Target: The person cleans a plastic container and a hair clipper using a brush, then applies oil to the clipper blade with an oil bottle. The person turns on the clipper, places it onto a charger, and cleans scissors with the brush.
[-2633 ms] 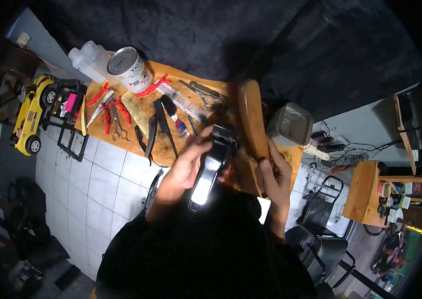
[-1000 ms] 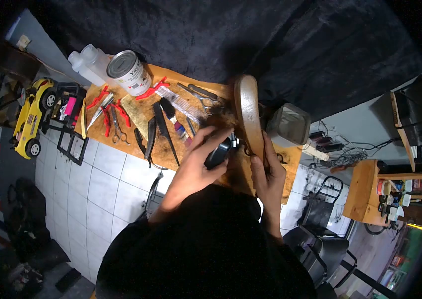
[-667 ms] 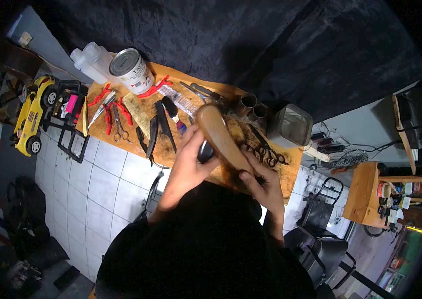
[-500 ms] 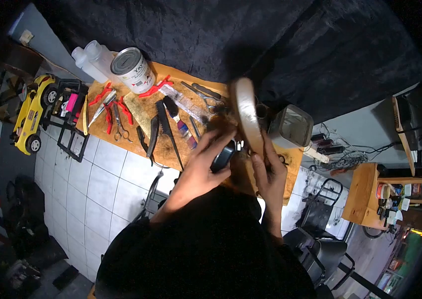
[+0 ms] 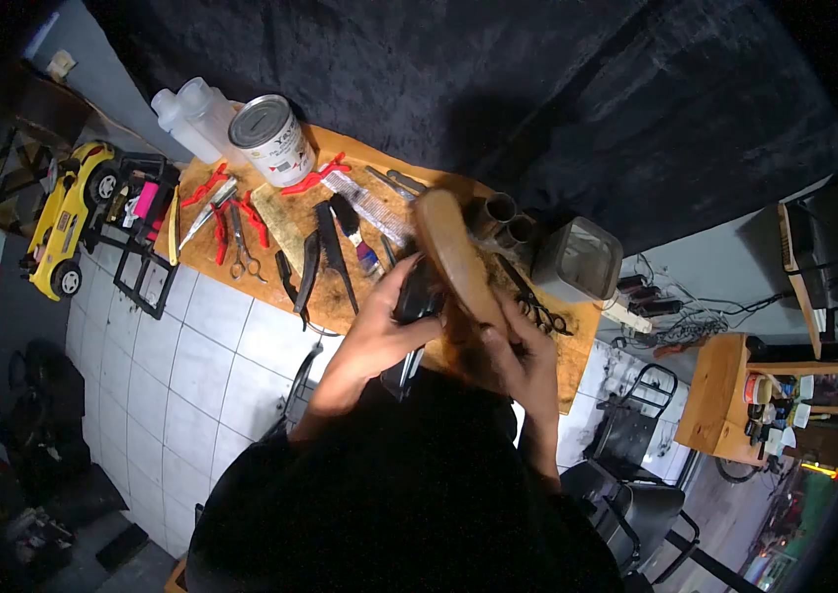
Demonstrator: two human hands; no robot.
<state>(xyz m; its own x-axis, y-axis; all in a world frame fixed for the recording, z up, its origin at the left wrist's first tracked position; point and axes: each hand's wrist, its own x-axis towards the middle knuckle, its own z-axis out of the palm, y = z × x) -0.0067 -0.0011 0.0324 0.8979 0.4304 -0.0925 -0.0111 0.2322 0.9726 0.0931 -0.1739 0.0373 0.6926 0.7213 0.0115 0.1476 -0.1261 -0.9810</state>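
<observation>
Seen from the head, the left hand (image 5: 379, 331) has its fingers curled round a black clipper (image 5: 419, 293), and the right hand (image 5: 526, 361) grips the near end of a wooden brush (image 5: 451, 249), both above the table (image 5: 574, 368). Half a second ago the brush pointed nearly straight ahead; now it slants left, baring the cups (image 5: 497, 210).

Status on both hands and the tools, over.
Left hand gripping black clipper. Right hand gripping wooden brush by one end. Brush overlaps clipper in view; contact can't be told.
</observation>
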